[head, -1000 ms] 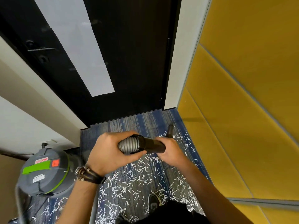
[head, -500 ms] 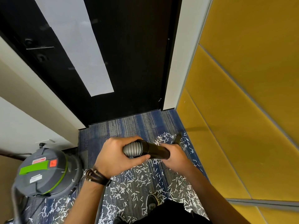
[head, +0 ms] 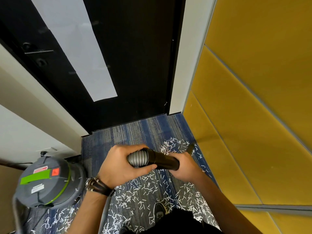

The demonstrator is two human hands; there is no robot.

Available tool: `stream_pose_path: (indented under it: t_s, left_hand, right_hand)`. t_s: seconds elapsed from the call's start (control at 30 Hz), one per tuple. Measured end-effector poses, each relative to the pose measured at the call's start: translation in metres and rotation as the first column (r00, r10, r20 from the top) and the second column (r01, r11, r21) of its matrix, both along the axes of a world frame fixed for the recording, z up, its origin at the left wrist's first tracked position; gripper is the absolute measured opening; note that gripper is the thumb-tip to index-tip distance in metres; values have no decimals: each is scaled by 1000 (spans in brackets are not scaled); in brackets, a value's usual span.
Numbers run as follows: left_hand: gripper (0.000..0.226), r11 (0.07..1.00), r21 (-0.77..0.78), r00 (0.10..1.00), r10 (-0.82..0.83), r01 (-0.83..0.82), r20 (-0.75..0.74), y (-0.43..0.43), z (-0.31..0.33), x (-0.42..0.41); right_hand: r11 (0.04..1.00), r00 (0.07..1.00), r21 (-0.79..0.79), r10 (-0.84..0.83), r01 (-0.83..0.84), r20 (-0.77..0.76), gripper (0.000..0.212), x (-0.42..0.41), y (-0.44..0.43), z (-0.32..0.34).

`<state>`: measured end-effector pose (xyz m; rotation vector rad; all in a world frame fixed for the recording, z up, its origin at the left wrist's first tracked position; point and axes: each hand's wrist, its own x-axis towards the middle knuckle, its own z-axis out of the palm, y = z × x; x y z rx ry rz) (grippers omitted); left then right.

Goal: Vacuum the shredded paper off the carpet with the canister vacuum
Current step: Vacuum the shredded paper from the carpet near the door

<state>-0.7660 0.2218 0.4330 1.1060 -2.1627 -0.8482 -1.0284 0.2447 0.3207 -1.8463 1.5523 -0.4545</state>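
Note:
White shredded paper (head: 145, 191) lies scattered over the blue striped carpet (head: 135, 132), thick below my hands and in a patch near the yellow wall. My left hand (head: 118, 166) grips the grey ribbed vacuum hose (head: 137, 158) where it joins the black wand (head: 162, 160). My right hand (head: 184, 168) grips the wand further along. The black nozzle tip (head: 190, 147) shows beyond my right hand, close to the wall's base among the shreds. The grey and green canister vacuum (head: 45, 181) stands on the carpet at the lower left.
A black door (head: 131, 65) with a white strip stands shut straight ahead. A yellow panelled wall (head: 244, 115) bounds the right side, a white wall (head: 20, 132) the left. My shoe (head: 159, 211) shows near the bottom. The carpet by the door sill has few shreds.
Both hands and the wand have shifted to the right, and the nozzle tip has swung from mid-carpet toward the base of the yellow wall.

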Motion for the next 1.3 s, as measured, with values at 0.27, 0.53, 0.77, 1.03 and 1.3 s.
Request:
stream_pose_path:
  t_s: [0.27, 0.53, 0.77, 1.03, 1.3]
  left_hand:
    - [43, 1000, -24, 1000, 5, -5, -21, -7, 11, -9]
    - [44, 992, 10, 992, -123, 123, 5, -10, 13, -7]
    - [40, 985, 25, 983, -173, 172, 65, 0, 20, -8]
    - [37, 980, 23, 978, -198, 197, 66, 26, 25, 12]
    - [37, 998, -26, 998, -64, 65, 17, 52, 23, 32]
  right_hand:
    - [997, 999, -70, -25, 28, 34, 11, -1, -16, 13]
    - [998, 996, -49, -43, 47, 77, 21, 1, 8, 0]
    - [989, 979, -61, -121, 133, 163, 13, 6, 37, 6]
    - [990, 987, -83, -100, 111, 122, 17, 25, 69, 1]
    - [983, 990, -120, -132, 138, 57, 15, 35, 72, 1]
